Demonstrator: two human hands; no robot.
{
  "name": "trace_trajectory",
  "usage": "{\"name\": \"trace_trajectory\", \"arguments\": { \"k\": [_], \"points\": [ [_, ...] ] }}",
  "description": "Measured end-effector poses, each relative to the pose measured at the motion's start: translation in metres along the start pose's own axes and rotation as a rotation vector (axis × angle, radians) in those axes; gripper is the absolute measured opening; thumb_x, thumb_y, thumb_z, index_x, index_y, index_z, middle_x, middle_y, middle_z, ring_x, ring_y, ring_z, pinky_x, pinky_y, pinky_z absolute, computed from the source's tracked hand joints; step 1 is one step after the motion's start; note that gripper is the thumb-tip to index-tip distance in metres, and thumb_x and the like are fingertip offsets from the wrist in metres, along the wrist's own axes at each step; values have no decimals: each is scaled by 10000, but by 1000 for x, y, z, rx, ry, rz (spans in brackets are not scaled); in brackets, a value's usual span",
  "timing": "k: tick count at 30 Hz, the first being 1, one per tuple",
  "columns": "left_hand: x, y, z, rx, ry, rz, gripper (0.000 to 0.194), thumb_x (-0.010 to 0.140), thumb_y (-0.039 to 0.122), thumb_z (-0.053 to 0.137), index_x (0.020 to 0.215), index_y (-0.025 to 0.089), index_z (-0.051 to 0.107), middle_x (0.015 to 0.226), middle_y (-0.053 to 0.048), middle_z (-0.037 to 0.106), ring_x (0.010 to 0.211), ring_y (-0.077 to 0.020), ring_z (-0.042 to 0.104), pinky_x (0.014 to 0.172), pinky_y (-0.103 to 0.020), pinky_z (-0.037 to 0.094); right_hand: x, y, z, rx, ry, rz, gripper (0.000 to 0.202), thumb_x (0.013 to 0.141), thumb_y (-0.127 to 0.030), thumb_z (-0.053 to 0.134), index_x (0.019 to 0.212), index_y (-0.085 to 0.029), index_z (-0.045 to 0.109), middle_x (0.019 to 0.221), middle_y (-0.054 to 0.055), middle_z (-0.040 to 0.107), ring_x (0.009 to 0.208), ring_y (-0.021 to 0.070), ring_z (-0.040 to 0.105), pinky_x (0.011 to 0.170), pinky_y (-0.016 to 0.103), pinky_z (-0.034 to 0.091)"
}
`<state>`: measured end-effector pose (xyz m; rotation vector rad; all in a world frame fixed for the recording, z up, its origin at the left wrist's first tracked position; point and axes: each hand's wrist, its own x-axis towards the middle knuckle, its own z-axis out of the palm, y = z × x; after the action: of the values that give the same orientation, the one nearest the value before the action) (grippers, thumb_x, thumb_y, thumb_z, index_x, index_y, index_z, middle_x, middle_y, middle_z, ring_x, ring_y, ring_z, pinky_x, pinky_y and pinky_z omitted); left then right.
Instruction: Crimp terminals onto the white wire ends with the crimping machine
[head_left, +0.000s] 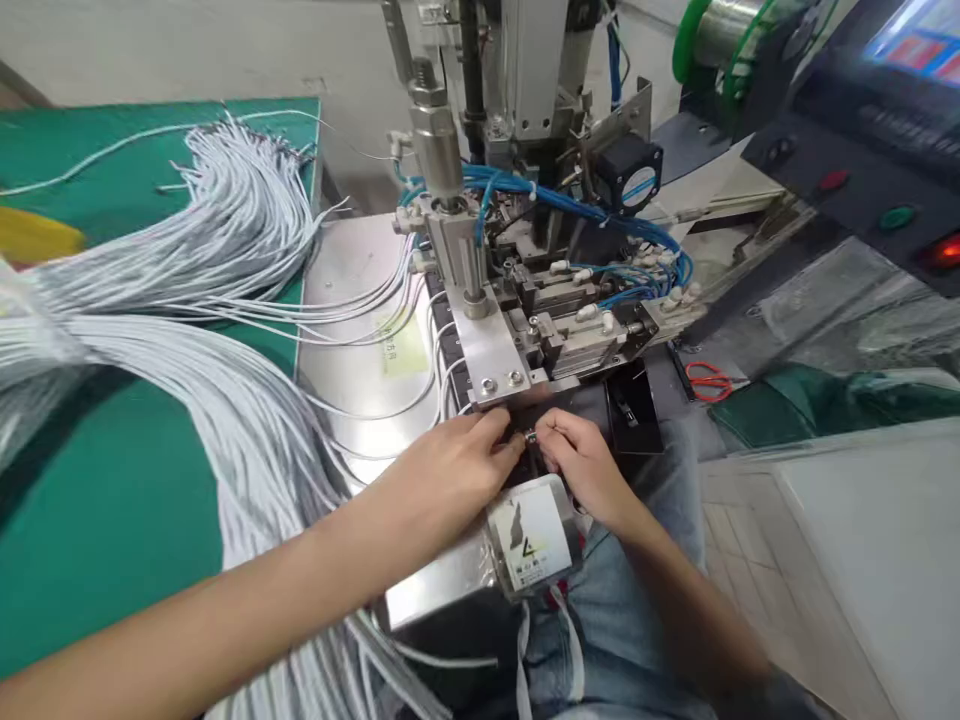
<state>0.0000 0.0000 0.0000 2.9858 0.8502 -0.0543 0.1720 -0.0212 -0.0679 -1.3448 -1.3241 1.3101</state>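
Observation:
My left hand (461, 460) reaches in under the front plate of the machine (491, 350), its thumb and fingers pinched together. What those fingers hold is hidden. Close on the right, my right hand (581, 462) has its fingers curled in a pinch at a small shiny metal piece (531, 437). That piece shows between the fingertips of both hands, too small to name exactly. White cables (375, 412) run from the left across the metal plate and into the machine's side, beside my left hand. A white-labelled box (534, 535) sits just below both hands.
Large bundles of white cable (255, 420) lie on the green mat (97, 510) at left. A black tray (634, 410) holds a small part. Red-handled scissors (709, 381) lie farther right. A wire spool (726, 35) and a control panel (862, 150) stand upper right.

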Motion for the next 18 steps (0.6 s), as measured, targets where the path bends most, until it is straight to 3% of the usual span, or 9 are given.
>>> {"name": "trace_trajectory", "arguments": {
  "k": [6,13,18],
  "points": [
    [2,0,-4,39,-36,31,323,780,39,466,1068,84,604,893,-94,550,785,-207,560,684,-330,506,-2,1,4,-55,14,-37,246,894,-289,400,666,-199,403,577,-62,362,541,92,334,525,227,265],
    [4,3,-6,73,-81,18,297,784,40,444,1025,81,612,877,-100,544,711,-198,579,635,-326,493,2,2,6,-56,36,-108,256,873,-267,408,629,-195,378,581,-59,314,536,87,281,506,228,243],
    [0,8,-14,117,-149,-104,219,712,23,498,845,118,643,778,-79,585,601,-202,592,512,-302,453,6,7,10,34,52,-109,258,845,-298,431,612,-196,392,539,-70,295,495,82,251,475,224,228]
  ]
}}
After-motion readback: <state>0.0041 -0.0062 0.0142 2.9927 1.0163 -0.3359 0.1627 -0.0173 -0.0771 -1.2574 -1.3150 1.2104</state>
